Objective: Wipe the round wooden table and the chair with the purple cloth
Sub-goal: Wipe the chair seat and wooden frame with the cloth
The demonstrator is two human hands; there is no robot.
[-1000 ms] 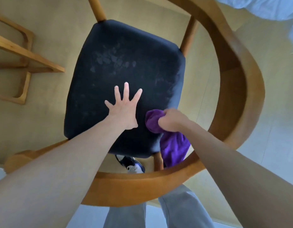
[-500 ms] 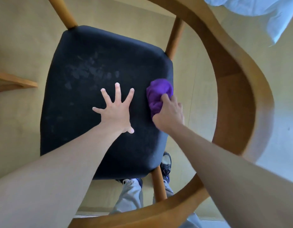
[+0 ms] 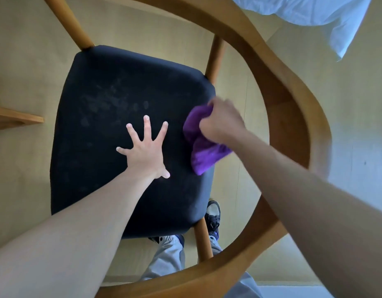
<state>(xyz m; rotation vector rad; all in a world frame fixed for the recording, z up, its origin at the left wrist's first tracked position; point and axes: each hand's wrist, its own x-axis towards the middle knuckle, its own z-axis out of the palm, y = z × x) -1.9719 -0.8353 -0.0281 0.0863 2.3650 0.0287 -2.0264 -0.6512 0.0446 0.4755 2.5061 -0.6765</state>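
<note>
Overhead, looking straight down onto the chair: curved wooden back and arm rail looping round a black padded seat.

Left hand lies flat on the seat near its middle, fingers straight and spread wide, holding nothing.

Right hand is at the seat's right edge, fingers curled round a bunched purple cloth. Hand is motion-blurred; exact finger placement not readable. Cloth is pinched at its upper end and trails down from the fist, lying partly on the seat edge, its lower corner reaching just past that edge.

Seat fabric shows faint pale smudges in the upper-left part, apart from both hands.

Below the seat: a dark shoe and grey trouser legs on the pale yellowish floor. White bedding at top right. Piece of wooden frame at left edge; round table not identifiable.
</note>
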